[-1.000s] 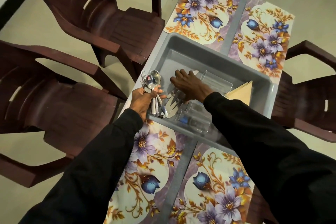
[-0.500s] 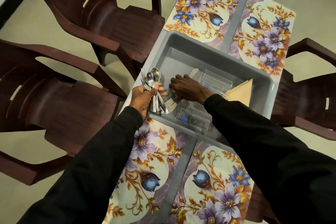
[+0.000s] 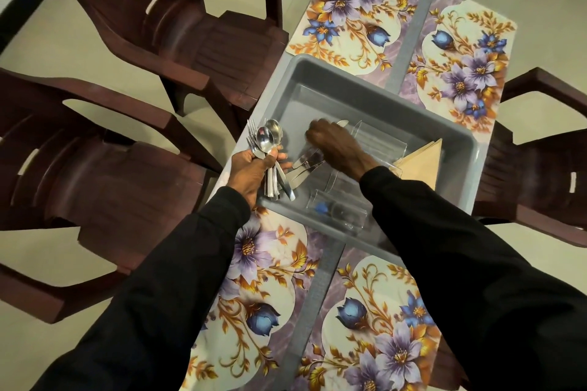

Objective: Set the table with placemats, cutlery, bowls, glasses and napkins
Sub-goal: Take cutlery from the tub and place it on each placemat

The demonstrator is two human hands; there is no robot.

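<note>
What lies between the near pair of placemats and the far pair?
In the head view, the grey tub fills that gap; it holds glasses, napkins and knives, with the right hand inside it. The left hand grips cutlery beside it.

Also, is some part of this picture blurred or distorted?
Head view: the right hand is smeared by motion in the grey tub; the left hand and its spoons are sharp, with glare on the spoon bowls; the wide lens curves the chairs.
</note>
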